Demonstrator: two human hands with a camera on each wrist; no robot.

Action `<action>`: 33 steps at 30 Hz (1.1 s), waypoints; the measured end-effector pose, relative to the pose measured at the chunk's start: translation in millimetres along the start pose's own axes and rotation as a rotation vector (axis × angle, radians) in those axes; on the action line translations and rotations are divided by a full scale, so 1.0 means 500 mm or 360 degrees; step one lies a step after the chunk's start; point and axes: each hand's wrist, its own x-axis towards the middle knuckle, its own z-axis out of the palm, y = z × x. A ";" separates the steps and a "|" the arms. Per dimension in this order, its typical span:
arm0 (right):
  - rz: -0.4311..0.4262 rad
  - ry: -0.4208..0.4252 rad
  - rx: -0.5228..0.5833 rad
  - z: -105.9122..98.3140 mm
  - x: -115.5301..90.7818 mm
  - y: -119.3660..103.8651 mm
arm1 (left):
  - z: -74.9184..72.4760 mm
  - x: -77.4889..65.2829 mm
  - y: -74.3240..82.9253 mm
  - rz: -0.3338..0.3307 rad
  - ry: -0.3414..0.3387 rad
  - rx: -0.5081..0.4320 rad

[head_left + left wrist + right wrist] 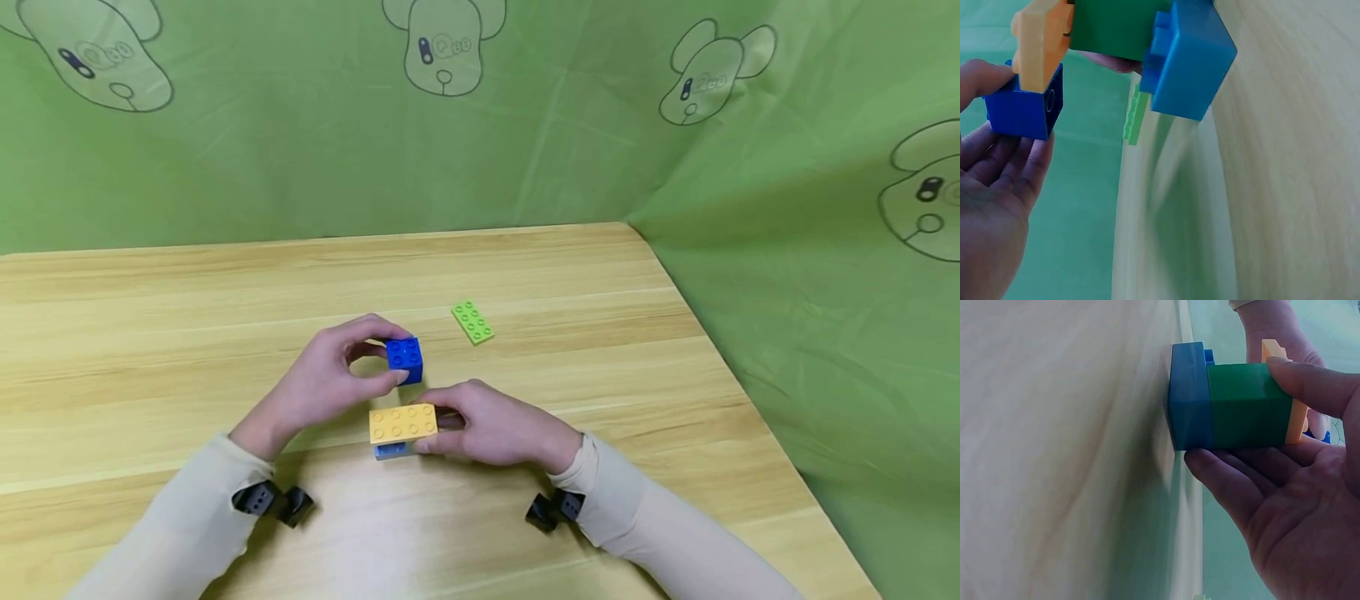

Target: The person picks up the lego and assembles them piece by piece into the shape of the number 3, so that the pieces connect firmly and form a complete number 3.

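My left hand point(318, 383) pinches a dark blue brick point(405, 358) between thumb and fingers, its studs facing up. That brick is just beyond the stack my right hand point(498, 425) grips from the right side. On top of the stack lies a yellow-orange plate point(403, 423) with two rows of studs. A green brick point(1249, 405) forms its middle, and a lighter blue brick point(1194, 59) is at the bottom, with some studs uncovered. The stack appears slightly raised off the table. Green shows only in the wrist views.
Farther back on the wooden table point(600, 333) lies a lime green plate point(473, 322) with studs up. A green curtain point(315, 167) with printed bear heads hangs behind the table and along its right side. Each wrist wears a small black camera point(273, 502).
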 end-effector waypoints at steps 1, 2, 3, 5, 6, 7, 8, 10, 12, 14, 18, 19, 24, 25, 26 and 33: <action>-0.0002 -0.0003 0.0011 0.000 0.000 0.000 | 0.001 0.000 0.000 0.0001 -0.0001 -0.0002; -0.0004 -0.0006 0.0019 0.001 0.001 0.000 | 0.002 0.000 0.000 0.0000 -0.0001 -0.0006; -0.0004 -0.0007 0.0023 0.001 0.001 0.000 | 0.002 0.000 0.000 0.0002 0.0000 -0.0008; -0.0001 -0.0007 0.0021 0.001 0.001 -0.001 | 0.004 0.000 0.001 0.0006 0.0003 -0.0010; 0.0000 -0.0007 0.0020 0.001 0.000 -0.001 | 0.004 -0.001 0.001 0.0008 0.0006 -0.0008; -0.0001 -0.0007 0.0019 0.000 0.000 -0.002 | 0.003 -0.002 0.003 0.0009 0.0008 -0.0008; -0.0002 -0.0007 0.0016 0.000 0.000 -0.002 | 0.003 -0.003 0.005 0.0008 0.0010 -0.0011; -0.0007 -0.0006 0.0006 0.000 -0.001 -0.002 | 0.002 -0.006 0.009 0.0008 0.0013 -0.0017; -0.0013 -0.0004 0.0001 -0.001 0.000 -0.003 | 0.001 -0.008 0.010 0.0012 0.0015 -0.0029; -0.0013 -0.0003 -0.0004 -0.001 0.000 -0.004 | 0.000 -0.009 0.011 0.0021 0.0016 -0.0044; 0.0004 -0.0008 0.0014 -0.001 0.001 -0.004 | 0.001 -0.013 0.014 0.0047 0.0012 -0.0077; 0.0009 -0.0009 0.0013 -0.001 0.001 -0.004 | 0.002 -0.014 0.015 0.0052 0.0010 -0.0083; 0.0028 -0.0017 0.0022 -0.002 0.002 -0.003 | 0.005 -0.022 0.023 0.0063 -0.0006 -0.0082; 0.0031 -0.0021 0.0033 -0.002 0.002 -0.003 | 0.006 -0.023 0.024 0.0064 -0.0008 -0.0077; 0.0035 -0.0026 0.0054 -0.002 0.002 -0.003 | 0.007 -0.025 0.024 0.0063 -0.0010 -0.0076; 0.0055 -0.0031 0.0170 -0.001 0.004 -0.001 | 0.011 -0.037 0.026 0.0054 -0.0017 -0.0113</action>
